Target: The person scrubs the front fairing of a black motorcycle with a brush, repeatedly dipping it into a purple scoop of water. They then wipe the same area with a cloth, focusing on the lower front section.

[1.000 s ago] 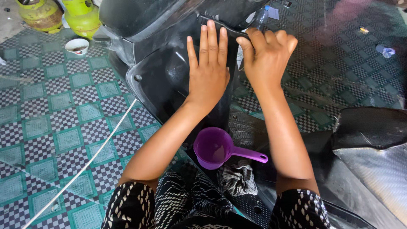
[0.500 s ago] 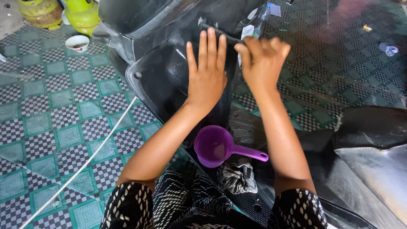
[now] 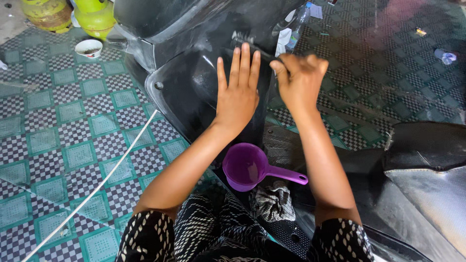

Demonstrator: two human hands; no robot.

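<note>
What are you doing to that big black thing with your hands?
A person sits at the glossy black plastic body panel of a scooter. The left hand lies flat on it, fingers spread. The right hand is curled at the panel's upper right edge; what it grips is too blurred to tell. A purple plastic water scoop with a handle and a crumpled grey rag lie below the arms on the scooter's footboard. The floor has green-and-black checkered tiles.

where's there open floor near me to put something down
Bare tiled floor lies left of the black scooter panel, crossed only by a white hose. Crowded beside the purple dipper and rag.
</note>
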